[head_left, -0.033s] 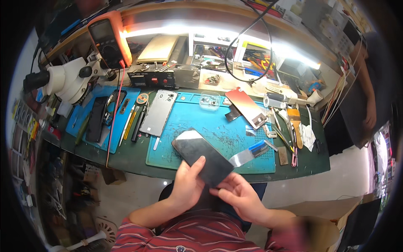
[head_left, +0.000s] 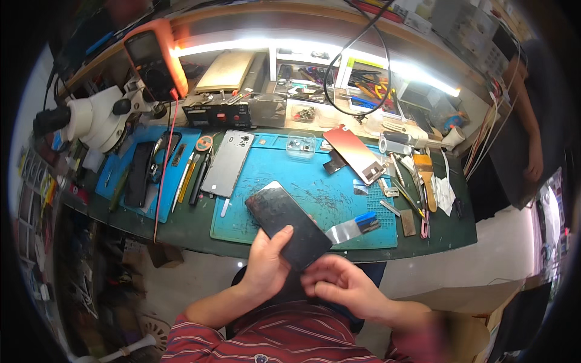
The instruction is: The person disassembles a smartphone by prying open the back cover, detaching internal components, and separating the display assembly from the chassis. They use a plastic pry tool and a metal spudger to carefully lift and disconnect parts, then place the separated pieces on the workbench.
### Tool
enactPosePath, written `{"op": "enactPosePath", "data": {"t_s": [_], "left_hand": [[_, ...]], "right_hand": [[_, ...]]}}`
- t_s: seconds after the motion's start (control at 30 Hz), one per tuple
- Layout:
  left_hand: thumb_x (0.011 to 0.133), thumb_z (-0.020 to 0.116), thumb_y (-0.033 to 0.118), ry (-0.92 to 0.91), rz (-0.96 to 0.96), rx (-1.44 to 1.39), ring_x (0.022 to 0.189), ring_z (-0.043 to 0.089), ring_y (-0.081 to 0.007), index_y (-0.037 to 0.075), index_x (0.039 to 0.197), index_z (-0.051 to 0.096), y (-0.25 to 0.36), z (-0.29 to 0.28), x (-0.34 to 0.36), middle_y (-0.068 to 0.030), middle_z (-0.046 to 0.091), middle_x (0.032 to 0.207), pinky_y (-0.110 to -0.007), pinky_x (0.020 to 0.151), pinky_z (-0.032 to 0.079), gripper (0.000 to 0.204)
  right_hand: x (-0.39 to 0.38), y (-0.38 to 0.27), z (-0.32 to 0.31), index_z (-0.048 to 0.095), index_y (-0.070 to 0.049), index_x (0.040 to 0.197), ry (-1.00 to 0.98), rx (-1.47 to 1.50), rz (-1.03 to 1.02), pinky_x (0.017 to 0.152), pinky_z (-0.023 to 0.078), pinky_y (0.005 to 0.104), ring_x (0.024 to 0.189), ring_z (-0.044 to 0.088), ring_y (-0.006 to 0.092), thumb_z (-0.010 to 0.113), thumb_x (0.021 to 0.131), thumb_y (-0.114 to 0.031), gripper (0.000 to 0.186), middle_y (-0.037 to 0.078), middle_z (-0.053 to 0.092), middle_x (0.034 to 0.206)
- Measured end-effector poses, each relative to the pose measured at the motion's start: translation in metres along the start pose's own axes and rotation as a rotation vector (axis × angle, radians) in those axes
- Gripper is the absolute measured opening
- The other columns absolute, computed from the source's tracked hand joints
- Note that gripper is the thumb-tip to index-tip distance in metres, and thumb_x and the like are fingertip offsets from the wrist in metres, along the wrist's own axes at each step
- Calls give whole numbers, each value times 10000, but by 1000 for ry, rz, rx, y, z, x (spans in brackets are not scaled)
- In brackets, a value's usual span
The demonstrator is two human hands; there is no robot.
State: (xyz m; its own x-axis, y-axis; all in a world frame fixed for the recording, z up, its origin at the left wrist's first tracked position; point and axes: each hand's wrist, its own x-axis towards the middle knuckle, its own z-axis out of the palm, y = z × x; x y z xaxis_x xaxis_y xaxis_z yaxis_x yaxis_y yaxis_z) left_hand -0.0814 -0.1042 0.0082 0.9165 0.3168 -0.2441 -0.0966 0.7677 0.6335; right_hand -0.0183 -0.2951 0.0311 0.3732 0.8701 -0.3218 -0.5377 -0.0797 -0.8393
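Observation:
My left hand (head_left: pixel 266 266) grips a dark phone-shaped slab (head_left: pixel 288 225) with its thumb on the face, held tilted above the front of the blue mat (head_left: pixel 236 227). My right hand (head_left: pixel 339 284) is curled just below the slab's lower right corner, fingertips slightly blurred; what they hold, if anything, is unclear. A clear strip with a blue tab (head_left: pixel 363 224) sticks out beside the slab's right side; I cannot tell if it is attached. Behind lie a grey phone panel (head_left: pixel 227 163), a red-gold one (head_left: pixel 354 154) and a clear box of small parts (head_left: pixel 301 145).
A microscope (head_left: pixel 88 115), an orange multimeter (head_left: pixel 154 57) and a black powered unit (head_left: pixel 215 115) stand left and back. Another blue mat (head_left: pixel 112 181) holds phone parts. Brushes (head_left: pixel 423 181) and tweezers crowd the right. A black cable loop hangs overhead. Another person's arm (head_left: pixel 531 145) is at far right.
The dark slab has shifted slightly up and left with my left hand. My right fingers have moved a little downward, off its corner, and the blue tab has shifted slightly.

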Motion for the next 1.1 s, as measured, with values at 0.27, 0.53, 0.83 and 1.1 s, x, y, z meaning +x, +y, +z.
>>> {"op": "enactPosePath", "data": {"t_s": [0.27,0.53,0.83,1.1], "left_hand": [[1076,504,194,-67,-103,349,1119,697,-344,27,1451,387,55,0,18,-235,612,1321,-460,874,635,427],[1091,493,212,-107,-146,311,1256,626,-342,43,1452,400,73,1,54,-213,602,1336,-505,1019,568,409],[1074,549,158,3,-36,360,1259,625,-317,61,1477,385,61,-10,66,-215,578,1398,-486,1031,568,446],[1069,554,149,-25,-40,399,1241,634,-309,56,1483,363,60,-12,66,-216,572,1404,-483,1018,580,465]], "right_hand": [[22,-63,-23,723,-64,1078,247,-1298,-732,757,559,377,853,716,266,738,951,-241,218,106,732,932],[96,-74,-49,696,23,1099,-290,-959,-65,777,561,351,802,734,184,608,1032,-335,375,114,742,910],[109,-81,-44,713,33,995,-344,-762,107,685,582,346,684,733,177,480,1081,-327,437,91,747,847],[104,-78,-41,714,4,922,-237,-801,64,670,577,365,632,722,183,499,1068,-297,397,72,738,735]]}}
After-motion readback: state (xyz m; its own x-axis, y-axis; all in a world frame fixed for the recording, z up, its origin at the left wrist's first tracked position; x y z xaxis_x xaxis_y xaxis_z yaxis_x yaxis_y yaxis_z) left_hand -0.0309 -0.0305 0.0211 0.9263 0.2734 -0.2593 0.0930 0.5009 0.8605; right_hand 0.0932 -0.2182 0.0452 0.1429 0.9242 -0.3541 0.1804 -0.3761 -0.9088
